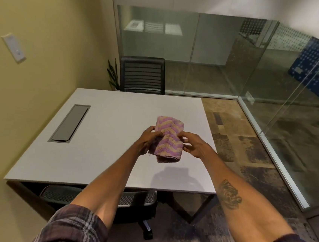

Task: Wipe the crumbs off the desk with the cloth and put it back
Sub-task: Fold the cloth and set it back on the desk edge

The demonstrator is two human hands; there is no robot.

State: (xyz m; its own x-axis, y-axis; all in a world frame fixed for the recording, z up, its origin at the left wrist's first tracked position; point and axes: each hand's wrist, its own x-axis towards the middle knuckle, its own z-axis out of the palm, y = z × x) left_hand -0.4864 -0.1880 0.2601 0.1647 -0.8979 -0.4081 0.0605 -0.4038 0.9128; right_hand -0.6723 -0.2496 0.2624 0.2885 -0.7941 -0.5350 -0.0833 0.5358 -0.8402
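Note:
A folded cloth (170,135) with purple and cream zigzag stripes is held up above the right half of the white desk (104,134). My left hand (148,139) grips its left edge and my right hand (195,146) pinches its right edge. Both arms reach forward over the desk's near edge. The cloth casts a shadow on the desk surface below it. No crumbs are visible on the desk at this distance.
A grey cable hatch (68,124) is set into the desk's left side. A black chair (142,74) stands behind the far edge, another mesh chair (126,200) is tucked under the near edge. Yellow wall on the left, glass partitions on the right.

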